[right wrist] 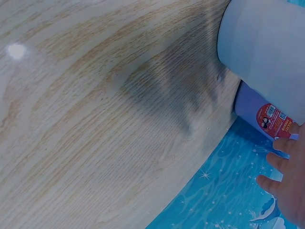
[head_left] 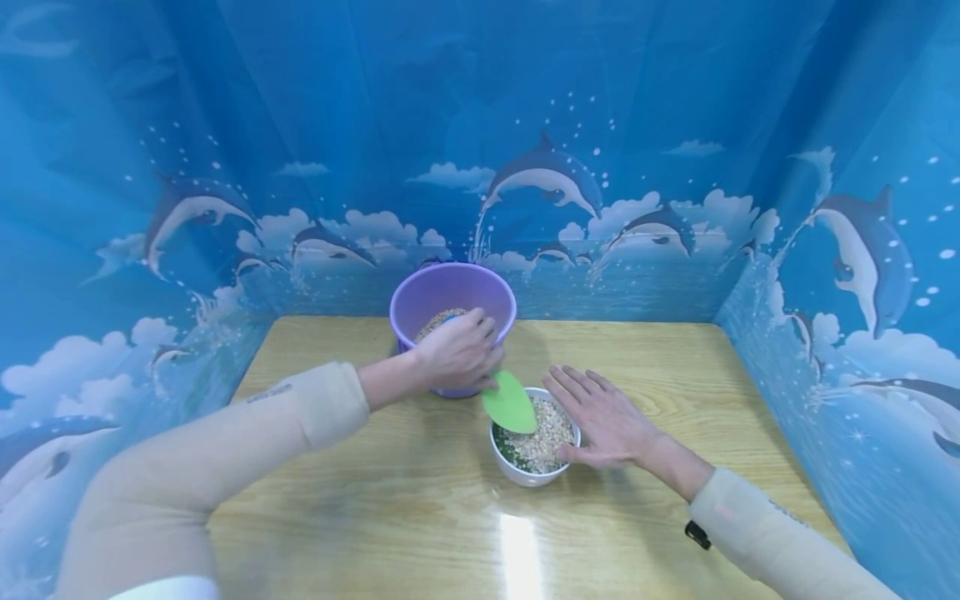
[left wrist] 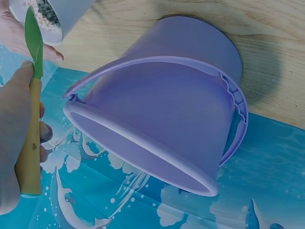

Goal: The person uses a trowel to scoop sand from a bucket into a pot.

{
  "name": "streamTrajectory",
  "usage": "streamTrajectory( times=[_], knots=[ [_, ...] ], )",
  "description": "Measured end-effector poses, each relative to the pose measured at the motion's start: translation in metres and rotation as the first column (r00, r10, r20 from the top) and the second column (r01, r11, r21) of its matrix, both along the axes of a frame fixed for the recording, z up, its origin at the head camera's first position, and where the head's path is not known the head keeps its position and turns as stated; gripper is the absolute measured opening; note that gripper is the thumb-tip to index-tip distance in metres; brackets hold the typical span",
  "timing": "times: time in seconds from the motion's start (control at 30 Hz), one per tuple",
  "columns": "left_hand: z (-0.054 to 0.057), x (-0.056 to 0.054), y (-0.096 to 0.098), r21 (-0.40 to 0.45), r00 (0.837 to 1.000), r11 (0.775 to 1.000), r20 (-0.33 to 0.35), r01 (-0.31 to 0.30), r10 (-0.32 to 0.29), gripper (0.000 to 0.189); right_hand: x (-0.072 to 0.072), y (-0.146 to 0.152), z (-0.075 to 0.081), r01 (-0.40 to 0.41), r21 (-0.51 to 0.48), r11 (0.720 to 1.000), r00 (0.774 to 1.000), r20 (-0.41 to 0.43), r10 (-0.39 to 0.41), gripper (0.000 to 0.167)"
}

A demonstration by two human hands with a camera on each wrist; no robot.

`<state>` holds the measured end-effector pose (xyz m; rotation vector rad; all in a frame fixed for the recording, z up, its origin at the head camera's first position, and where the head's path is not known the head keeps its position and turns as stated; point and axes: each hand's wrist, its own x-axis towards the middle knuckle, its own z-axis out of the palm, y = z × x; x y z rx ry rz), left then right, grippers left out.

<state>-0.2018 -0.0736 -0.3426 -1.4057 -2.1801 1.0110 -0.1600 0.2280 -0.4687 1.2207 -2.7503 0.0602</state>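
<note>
My left hand [head_left: 459, 348] grips the yellow handle [left wrist: 31, 143] of a small toy shovel, in front of the purple bucket's rim. The shovel's green blade [head_left: 512, 404] is over the left side of a white bowl [head_left: 529, 478]. Inside the bowl lies pale gravel [head_left: 551, 433], with a dark green patch showing at its left. My right hand [head_left: 603, 421], fingers straight, lies against the bowl's right side. In the right wrist view its fingertips show near the bowl [right wrist: 267, 57].
The purple bucket [left wrist: 162, 100] stands behind and left of the bowl, its handle folded down. Brownish grains [head_left: 435, 323] and a small blue thing lie in it, partly hidden by my left hand. A blue dolphin-print curtain [head_left: 360, 167] borders the wooden table [head_left: 360, 517] at the back and sides.
</note>
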Motion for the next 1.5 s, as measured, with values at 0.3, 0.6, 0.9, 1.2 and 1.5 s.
streamTrajectory(
  times=[0.3,0.6,0.9,1.2,1.5],
  knots=[
    [0.001,-0.006,0.0,-0.009,0.999,0.999,-0.014,0.043,-0.043,0.067,0.0,0.002,-0.002,0.002,0.009,1.0,1.0,-0.019,-0.002,0.115],
    [0.0,-0.014,-0.008,0.05,0.997,0.998,0.051,0.049,-0.052,0.066,0.001,0.001,0.0,0.012,0.019,1.0,1.0,0.012,-0.012,0.114],
    [-0.004,-0.025,-0.02,0.179,0.98,0.984,0.199,-0.004,-0.032,0.065,0.0,0.0,0.0,0.004,0.021,1.0,1.0,0.006,-0.004,0.113],
    [-0.005,-0.039,-0.031,0.242,0.968,0.97,0.245,-0.007,-0.054,0.062,-0.002,-0.003,0.007,0.005,0.01,1.0,1.0,0.01,-0.006,0.118],
    [-0.006,-0.05,-0.047,0.286,0.97,0.957,0.241,-0.037,-0.035,0.061,-0.01,-0.009,0.019,0.015,0.009,1.0,1.0,-0.005,-0.015,0.112]
  ],
)
